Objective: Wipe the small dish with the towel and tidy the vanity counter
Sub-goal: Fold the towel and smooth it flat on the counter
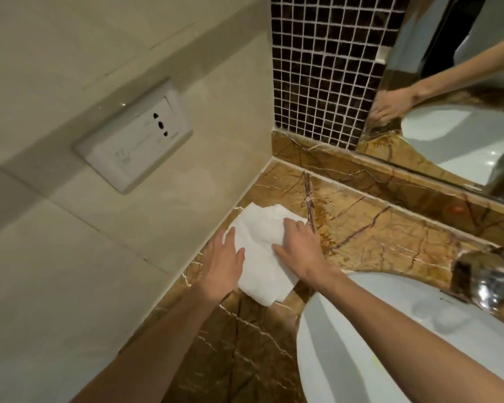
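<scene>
While left hand (226, 257), right hand (298, 248) press towel (259, 228), sink (332, 359) beside — socket (134, 141) apart.

Viewpoint: head-worn, above the brown veined marble counter (376, 228)
Facing: forward and down, toward the beige tiled wall (70, 271) corner
Nearness: close over the counter

Your bench (361, 228) is brown veined marble and runs into the wall corner. A white towel (259, 228) lies crumpled on it, near the left wall. A white basin (390, 330) is set into it at right, with a chrome faucet (489, 280) at the basin's far edge.
</scene>
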Demonstrator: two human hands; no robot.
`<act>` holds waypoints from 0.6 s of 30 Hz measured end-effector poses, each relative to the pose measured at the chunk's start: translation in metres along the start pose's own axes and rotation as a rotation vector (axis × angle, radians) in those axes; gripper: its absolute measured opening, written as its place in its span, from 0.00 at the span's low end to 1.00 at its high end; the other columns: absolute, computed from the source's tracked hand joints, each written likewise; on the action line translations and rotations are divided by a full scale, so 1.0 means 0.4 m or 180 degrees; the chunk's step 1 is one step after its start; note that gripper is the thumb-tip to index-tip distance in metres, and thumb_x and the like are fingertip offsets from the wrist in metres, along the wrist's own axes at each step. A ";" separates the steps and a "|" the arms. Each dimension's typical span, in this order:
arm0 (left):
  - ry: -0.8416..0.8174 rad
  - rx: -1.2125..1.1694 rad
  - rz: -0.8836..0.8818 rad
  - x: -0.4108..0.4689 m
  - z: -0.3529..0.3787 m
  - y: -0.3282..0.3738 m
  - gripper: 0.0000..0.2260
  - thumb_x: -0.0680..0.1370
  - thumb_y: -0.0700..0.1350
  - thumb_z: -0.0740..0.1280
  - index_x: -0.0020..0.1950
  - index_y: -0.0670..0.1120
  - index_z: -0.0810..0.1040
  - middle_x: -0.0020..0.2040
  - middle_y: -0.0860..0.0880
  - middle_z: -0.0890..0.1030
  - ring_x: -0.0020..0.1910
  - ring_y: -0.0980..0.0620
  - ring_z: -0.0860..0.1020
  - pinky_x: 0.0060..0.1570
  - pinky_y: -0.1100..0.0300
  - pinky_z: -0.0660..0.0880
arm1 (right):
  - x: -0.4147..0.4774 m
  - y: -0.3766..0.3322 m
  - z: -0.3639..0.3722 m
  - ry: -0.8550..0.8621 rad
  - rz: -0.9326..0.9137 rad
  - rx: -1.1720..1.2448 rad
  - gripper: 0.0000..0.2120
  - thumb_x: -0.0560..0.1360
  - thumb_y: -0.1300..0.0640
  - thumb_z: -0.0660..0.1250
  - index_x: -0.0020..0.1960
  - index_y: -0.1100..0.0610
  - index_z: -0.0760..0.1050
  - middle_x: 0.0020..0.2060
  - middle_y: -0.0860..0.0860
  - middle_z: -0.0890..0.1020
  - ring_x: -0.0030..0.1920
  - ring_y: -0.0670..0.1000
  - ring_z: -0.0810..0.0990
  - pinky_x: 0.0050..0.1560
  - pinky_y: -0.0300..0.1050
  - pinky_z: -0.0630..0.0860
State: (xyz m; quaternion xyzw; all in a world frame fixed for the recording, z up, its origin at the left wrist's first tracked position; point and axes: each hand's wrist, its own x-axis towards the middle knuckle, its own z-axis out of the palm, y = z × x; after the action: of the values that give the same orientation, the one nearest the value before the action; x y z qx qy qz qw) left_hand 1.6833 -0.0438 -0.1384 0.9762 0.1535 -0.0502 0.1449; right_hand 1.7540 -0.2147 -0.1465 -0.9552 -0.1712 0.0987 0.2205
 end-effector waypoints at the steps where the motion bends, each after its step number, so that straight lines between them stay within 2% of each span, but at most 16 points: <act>1: 0.0005 -0.0057 -0.0074 0.018 0.002 -0.007 0.24 0.81 0.51 0.57 0.74 0.44 0.59 0.72 0.40 0.66 0.70 0.41 0.65 0.71 0.46 0.62 | 0.012 -0.001 0.005 0.0026 0.0031 0.0077 0.23 0.74 0.46 0.67 0.64 0.57 0.68 0.57 0.57 0.77 0.57 0.59 0.74 0.57 0.54 0.69; 3: -0.0035 -0.0239 -0.0248 0.050 0.010 -0.020 0.24 0.80 0.53 0.59 0.73 0.43 0.62 0.69 0.40 0.69 0.68 0.41 0.67 0.69 0.46 0.63 | 0.033 -0.007 0.005 0.0038 0.0133 0.0281 0.22 0.73 0.46 0.68 0.61 0.58 0.71 0.55 0.56 0.79 0.55 0.58 0.76 0.55 0.52 0.70; 5: -0.0060 -0.0523 -0.0377 0.073 0.023 -0.030 0.25 0.79 0.54 0.60 0.72 0.43 0.63 0.69 0.40 0.70 0.69 0.41 0.67 0.70 0.45 0.62 | 0.048 -0.017 -0.004 -0.0052 0.0295 0.0633 0.16 0.72 0.49 0.69 0.55 0.56 0.73 0.51 0.55 0.81 0.52 0.57 0.78 0.50 0.49 0.71; 7: -0.0053 -0.0828 -0.0340 0.092 0.038 -0.036 0.24 0.79 0.52 0.61 0.72 0.43 0.64 0.69 0.40 0.70 0.69 0.40 0.67 0.71 0.44 0.61 | 0.065 -0.027 -0.016 -0.0279 0.0446 0.0956 0.10 0.70 0.56 0.68 0.49 0.54 0.71 0.45 0.52 0.79 0.48 0.56 0.77 0.44 0.46 0.70; 9: 0.0051 -0.1073 -0.0322 0.097 0.044 -0.029 0.22 0.79 0.49 0.63 0.70 0.41 0.67 0.67 0.38 0.73 0.67 0.39 0.69 0.70 0.45 0.63 | 0.088 -0.036 -0.031 -0.0514 0.0430 0.1046 0.11 0.68 0.61 0.68 0.45 0.53 0.68 0.41 0.49 0.75 0.44 0.53 0.74 0.37 0.45 0.66; 10: 0.0228 -0.1102 -0.0251 0.094 0.043 -0.024 0.19 0.79 0.46 0.63 0.67 0.39 0.70 0.63 0.36 0.75 0.63 0.38 0.73 0.67 0.45 0.67 | 0.100 -0.043 -0.038 -0.0585 0.0421 0.1110 0.12 0.68 0.63 0.68 0.44 0.52 0.67 0.40 0.49 0.74 0.43 0.52 0.72 0.35 0.45 0.65; 12: 0.0749 -0.0958 0.0014 0.079 0.049 -0.016 0.15 0.75 0.39 0.65 0.60 0.35 0.76 0.52 0.33 0.80 0.50 0.35 0.79 0.54 0.45 0.76 | 0.114 -0.058 -0.050 -0.0641 0.0418 0.1437 0.14 0.67 0.65 0.69 0.42 0.52 0.66 0.38 0.49 0.72 0.39 0.51 0.71 0.33 0.44 0.65; 13: 0.0917 -0.0903 0.0172 0.077 0.052 -0.018 0.15 0.73 0.38 0.65 0.58 0.34 0.77 0.49 0.33 0.80 0.46 0.35 0.80 0.49 0.46 0.77 | 0.119 -0.065 -0.054 -0.0651 0.0410 0.1613 0.15 0.67 0.66 0.69 0.42 0.51 0.66 0.37 0.49 0.71 0.37 0.50 0.70 0.33 0.45 0.66; 14: 0.0927 -0.0911 0.0303 0.080 0.044 -0.016 0.18 0.71 0.37 0.64 0.60 0.34 0.77 0.50 0.34 0.80 0.48 0.35 0.79 0.50 0.47 0.76 | 0.122 -0.072 -0.057 -0.0664 0.0378 0.1720 0.16 0.67 0.67 0.69 0.41 0.51 0.65 0.37 0.49 0.70 0.36 0.49 0.69 0.33 0.44 0.66; 15: 0.0811 -0.0965 0.0369 0.091 0.030 -0.013 0.22 0.70 0.37 0.62 0.64 0.37 0.74 0.56 0.35 0.78 0.53 0.36 0.77 0.55 0.47 0.73 | 0.122 -0.078 -0.060 -0.0693 0.0313 0.1746 0.17 0.66 0.68 0.68 0.40 0.49 0.65 0.37 0.48 0.70 0.36 0.48 0.68 0.33 0.43 0.65; 18: 0.0160 -0.0798 0.0792 0.149 -0.006 -0.008 0.34 0.68 0.32 0.59 0.73 0.52 0.65 0.72 0.48 0.66 0.69 0.45 0.63 0.69 0.51 0.57 | 0.116 -0.089 -0.058 -0.0754 0.0002 0.1556 0.20 0.65 0.72 0.63 0.39 0.47 0.63 0.37 0.48 0.70 0.37 0.48 0.67 0.34 0.42 0.64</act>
State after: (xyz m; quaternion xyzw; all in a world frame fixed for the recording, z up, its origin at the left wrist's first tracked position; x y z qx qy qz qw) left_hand 1.7390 -0.0234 -0.1456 0.9628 0.0402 0.0122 0.2668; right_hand 1.7930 -0.1764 -0.1151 -0.8554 -0.1666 0.2482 0.4229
